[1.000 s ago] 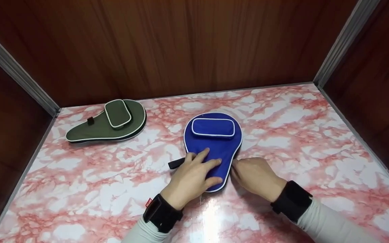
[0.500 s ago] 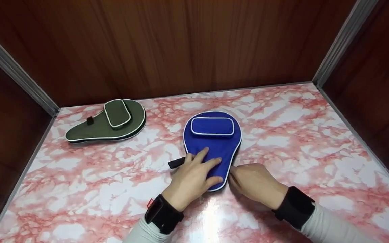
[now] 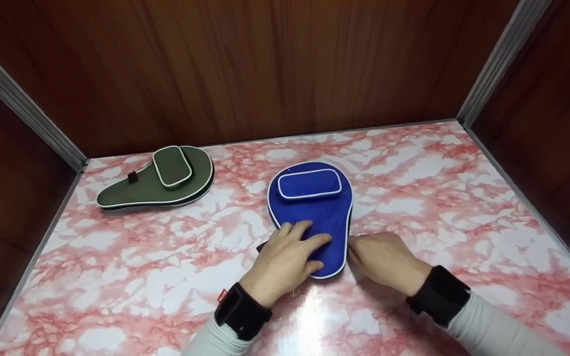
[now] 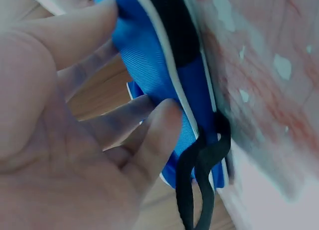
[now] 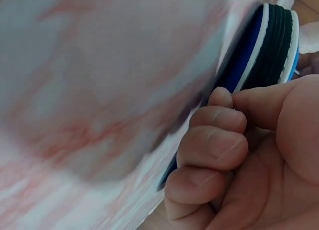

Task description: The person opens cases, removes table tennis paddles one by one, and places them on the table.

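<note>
A blue table tennis paddle case point(image 3: 314, 212) with white piping lies flat, its round end away from me and a raised pocket point(image 3: 309, 184) on top. My left hand point(image 3: 285, 262) rests on the narrow part with spread, slightly bent fingers. A black strap loop point(image 4: 199, 165) hangs from the case's left side, close by those fingers. At the right edge, my right hand point(image 3: 384, 259) has its thumb and index finger pinched against the black zipper point(image 5: 271, 50). The small zipper pull there is hidden by the fingertips; the other fingers are curled in.
A green paddle case point(image 3: 166, 180) with its own pocket lies at the back left, close to the wooden back wall point(image 3: 275, 69). Brown side walls with grey metal corner strips enclose the red-and-white marbled table point(image 3: 131, 282).
The right hand first slid toward me along the edge, then shifted away and right. The blue case's narrow end has swung right, turning the case slightly. The left hand has stayed on it.
</note>
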`<state>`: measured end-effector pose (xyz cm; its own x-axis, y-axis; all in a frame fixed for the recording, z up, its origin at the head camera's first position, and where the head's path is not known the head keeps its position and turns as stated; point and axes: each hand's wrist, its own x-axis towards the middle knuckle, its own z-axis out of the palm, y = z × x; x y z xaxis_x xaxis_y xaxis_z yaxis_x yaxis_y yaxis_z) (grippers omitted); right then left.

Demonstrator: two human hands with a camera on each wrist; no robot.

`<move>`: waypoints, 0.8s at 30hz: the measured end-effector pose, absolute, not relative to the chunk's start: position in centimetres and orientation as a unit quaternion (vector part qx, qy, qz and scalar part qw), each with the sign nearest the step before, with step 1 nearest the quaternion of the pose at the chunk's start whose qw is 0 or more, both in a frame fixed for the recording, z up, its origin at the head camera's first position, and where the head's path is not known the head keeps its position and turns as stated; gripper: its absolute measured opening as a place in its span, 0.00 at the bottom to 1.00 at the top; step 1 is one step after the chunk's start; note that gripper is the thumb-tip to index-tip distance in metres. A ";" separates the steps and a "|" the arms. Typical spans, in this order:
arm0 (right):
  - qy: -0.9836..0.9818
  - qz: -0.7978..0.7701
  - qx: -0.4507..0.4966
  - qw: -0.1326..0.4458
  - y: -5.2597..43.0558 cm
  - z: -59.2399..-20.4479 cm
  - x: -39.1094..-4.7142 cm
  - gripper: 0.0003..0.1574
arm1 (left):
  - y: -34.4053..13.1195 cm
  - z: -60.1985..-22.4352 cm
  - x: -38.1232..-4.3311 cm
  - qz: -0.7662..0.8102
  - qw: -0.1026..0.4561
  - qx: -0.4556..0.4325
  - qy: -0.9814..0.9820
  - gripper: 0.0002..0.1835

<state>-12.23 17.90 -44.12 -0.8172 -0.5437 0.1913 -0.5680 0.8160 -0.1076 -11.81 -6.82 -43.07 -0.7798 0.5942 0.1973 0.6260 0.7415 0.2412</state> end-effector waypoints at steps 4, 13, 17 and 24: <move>-0.955 0.074 0.277 0.075 18.2 -44.4 -12.5 0.15 | -6.5 -43.6 -12.2 -0.136 0.086 -0.342 -0.926 0.26; -0.953 0.064 0.281 0.095 18.5 -44.6 -11.3 0.21 | -7.3 -43.7 -13.3 -0.143 0.080 -0.367 -0.916 0.28; -0.951 0.059 0.286 0.099 18.5 -44.7 -10.5 0.23 | -7.4 -43.6 -13.4 -0.121 0.073 -0.367 -0.919 0.36; -0.946 0.069 0.299 0.106 18.3 -45.2 -9.3 0.25 | -7.3 -43.7 -13.2 -0.126 0.054 -0.354 -0.925 0.42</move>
